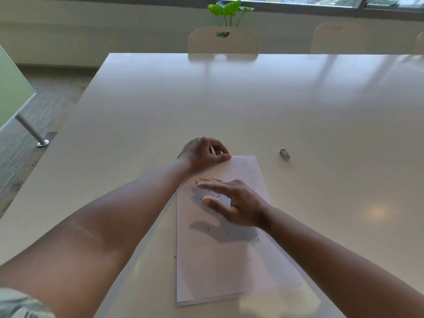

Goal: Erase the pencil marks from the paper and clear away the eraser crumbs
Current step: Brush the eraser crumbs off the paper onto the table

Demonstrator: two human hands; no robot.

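Note:
A white sheet of paper (220,255), on top of a thin stack, lies lengthwise on the table in front of me. Dark eraser crumbs (206,196) are scattered over its upper part, with a few more lower down and beside the edges. My left hand (202,153) holds the far left corner of the paper with curled fingers and thumb. My right hand (234,204) hovers just above the crumbs, fingers straight and spread, blurred by motion. A small grey eraser (284,154) lies on the table to the right of the paper's far end.
The pale table (252,102) stretches far ahead and to the right. Two chairs (223,41) stand at its far edge, with a green plant (229,10) behind them. A green board on a metal leg (32,130) stands on the floor at the left.

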